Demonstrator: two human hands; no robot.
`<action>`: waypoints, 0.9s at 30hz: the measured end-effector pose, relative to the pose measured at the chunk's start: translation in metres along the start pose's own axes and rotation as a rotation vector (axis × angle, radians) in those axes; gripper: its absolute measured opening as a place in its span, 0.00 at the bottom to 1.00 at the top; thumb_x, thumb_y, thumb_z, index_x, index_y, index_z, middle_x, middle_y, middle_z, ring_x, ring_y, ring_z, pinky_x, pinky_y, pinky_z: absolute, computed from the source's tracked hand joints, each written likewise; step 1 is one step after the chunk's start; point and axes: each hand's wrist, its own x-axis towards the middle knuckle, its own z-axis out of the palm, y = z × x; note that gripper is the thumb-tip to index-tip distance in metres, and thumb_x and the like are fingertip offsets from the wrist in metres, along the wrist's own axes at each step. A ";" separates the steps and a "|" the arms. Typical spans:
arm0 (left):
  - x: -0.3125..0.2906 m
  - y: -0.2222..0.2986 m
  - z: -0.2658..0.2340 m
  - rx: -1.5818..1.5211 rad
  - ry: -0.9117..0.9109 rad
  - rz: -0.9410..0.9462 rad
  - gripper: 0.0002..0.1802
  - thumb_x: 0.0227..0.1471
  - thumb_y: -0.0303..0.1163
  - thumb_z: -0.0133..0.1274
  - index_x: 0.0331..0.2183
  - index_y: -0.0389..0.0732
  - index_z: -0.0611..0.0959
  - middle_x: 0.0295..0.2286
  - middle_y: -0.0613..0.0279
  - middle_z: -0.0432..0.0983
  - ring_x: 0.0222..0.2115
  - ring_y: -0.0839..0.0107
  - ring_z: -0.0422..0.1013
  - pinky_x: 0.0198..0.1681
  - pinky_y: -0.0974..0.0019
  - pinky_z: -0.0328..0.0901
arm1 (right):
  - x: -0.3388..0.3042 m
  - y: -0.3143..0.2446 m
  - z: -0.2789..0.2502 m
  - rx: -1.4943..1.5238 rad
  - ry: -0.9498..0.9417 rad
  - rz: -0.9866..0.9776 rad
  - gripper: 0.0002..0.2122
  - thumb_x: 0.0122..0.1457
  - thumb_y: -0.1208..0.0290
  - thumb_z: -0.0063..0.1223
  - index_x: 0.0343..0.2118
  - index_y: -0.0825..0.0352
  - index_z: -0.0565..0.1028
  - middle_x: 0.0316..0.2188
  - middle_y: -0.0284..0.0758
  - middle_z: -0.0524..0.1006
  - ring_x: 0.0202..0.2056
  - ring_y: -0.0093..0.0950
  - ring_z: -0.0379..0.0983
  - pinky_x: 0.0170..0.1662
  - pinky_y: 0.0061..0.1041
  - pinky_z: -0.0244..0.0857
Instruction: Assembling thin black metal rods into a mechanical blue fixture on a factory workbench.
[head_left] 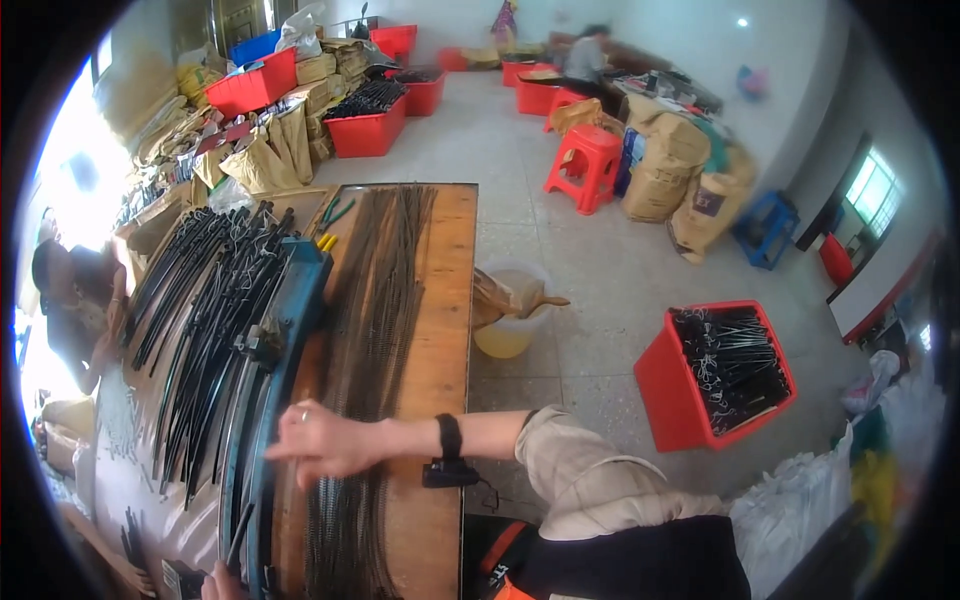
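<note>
Reaching across, my right hand [325, 443] lies loosely unclenched on dark ribbed strips [375, 320]; I judge them light, floppy, best pinched mid-length. Left hand [222, 582]: grip unclear.

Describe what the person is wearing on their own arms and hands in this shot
The right hand wears a ring on one finger, and a black band circles the wrist. A loose beige sleeve is pushed up, leaving the forearm bare. Of the left hand only a small part shows at the lower edge; nothing worn on it can be made out.
</note>
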 end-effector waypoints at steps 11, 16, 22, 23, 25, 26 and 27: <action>-0.043 0.055 -0.047 0.280 -0.053 0.000 0.19 0.55 0.25 0.49 0.50 0.40 0.78 0.34 0.46 0.76 0.35 0.47 0.72 0.36 0.53 0.69 | 0.033 -0.054 0.034 -0.080 0.179 -0.239 0.07 0.56 0.62 0.59 0.33 0.57 0.77 0.25 0.24 0.70 0.36 0.27 0.67 0.46 0.36 0.57; -0.059 0.034 -0.031 -0.083 -0.014 -0.251 0.18 0.55 0.26 0.50 0.49 0.41 0.79 0.33 0.45 0.75 0.33 0.47 0.72 0.35 0.53 0.69 | 0.017 -0.044 0.047 -0.055 0.048 -0.089 0.09 0.60 0.60 0.55 0.39 0.56 0.76 0.20 0.25 0.68 0.29 0.25 0.68 0.35 0.32 0.65; -0.065 0.051 -0.039 0.097 0.101 -0.118 0.17 0.56 0.27 0.52 0.48 0.41 0.80 0.33 0.45 0.76 0.32 0.48 0.73 0.35 0.54 0.69 | 0.023 -0.047 0.050 0.072 0.068 -0.046 0.12 0.61 0.57 0.54 0.45 0.54 0.77 0.16 0.26 0.66 0.23 0.23 0.67 0.23 0.29 0.63; -0.066 0.055 -0.039 0.246 0.095 -0.048 0.17 0.56 0.27 0.52 0.48 0.42 0.80 0.33 0.46 0.76 0.32 0.48 0.73 0.35 0.54 0.69 | 0.021 -0.049 0.053 0.076 0.062 -0.045 0.12 0.61 0.57 0.54 0.45 0.54 0.77 0.16 0.26 0.66 0.23 0.23 0.67 0.23 0.29 0.63; -0.067 0.057 -0.043 0.405 0.078 -0.003 0.16 0.57 0.27 0.52 0.48 0.42 0.81 0.33 0.46 0.76 0.32 0.48 0.73 0.35 0.54 0.69 | 0.023 -0.060 0.067 0.102 0.138 -0.083 0.12 0.61 0.59 0.54 0.45 0.54 0.77 0.18 0.28 0.69 0.23 0.25 0.69 0.25 0.29 0.65; -0.069 0.051 -0.047 0.390 0.130 -0.006 0.16 0.57 0.27 0.53 0.48 0.43 0.81 0.34 0.45 0.76 0.33 0.47 0.73 0.35 0.54 0.69 | 0.026 -0.067 0.078 0.133 0.176 -0.103 0.12 0.61 0.59 0.54 0.45 0.54 0.78 0.18 0.29 0.70 0.23 0.26 0.70 0.25 0.29 0.66; -0.078 0.041 -0.051 0.379 0.168 -0.031 0.16 0.57 0.27 0.53 0.48 0.43 0.81 0.34 0.44 0.76 0.34 0.47 0.73 0.36 0.54 0.70 | 0.024 -0.062 0.071 0.027 0.137 -0.085 0.12 0.61 0.60 0.54 0.46 0.55 0.78 0.21 0.30 0.73 0.24 0.28 0.72 0.27 0.30 0.68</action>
